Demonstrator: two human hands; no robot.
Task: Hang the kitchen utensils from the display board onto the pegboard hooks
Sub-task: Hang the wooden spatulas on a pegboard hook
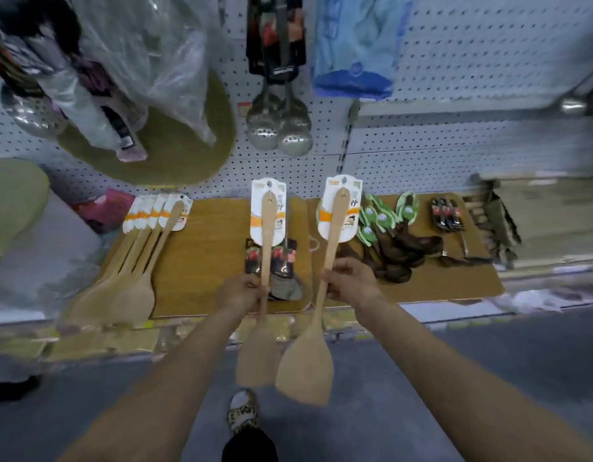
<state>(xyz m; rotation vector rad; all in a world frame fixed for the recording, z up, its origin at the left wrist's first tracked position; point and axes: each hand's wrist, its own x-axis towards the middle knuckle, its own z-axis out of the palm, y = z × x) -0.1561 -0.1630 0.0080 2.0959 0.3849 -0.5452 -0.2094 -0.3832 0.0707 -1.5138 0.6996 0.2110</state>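
Each hand grips one carded wooden spatula mid-handle, left hand on left spatula, right hand on right spatula, card holes raised toward the far pegboard, apparently for hooking.

Two wooden spatulas are held upright, five more lie on the board, and two metal skimmers hang.

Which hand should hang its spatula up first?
Probably the right hand. Its spatula reaches slightly higher, its card nearer the bare pegboard. The left hand grips its spatula below the hanging skimmers.
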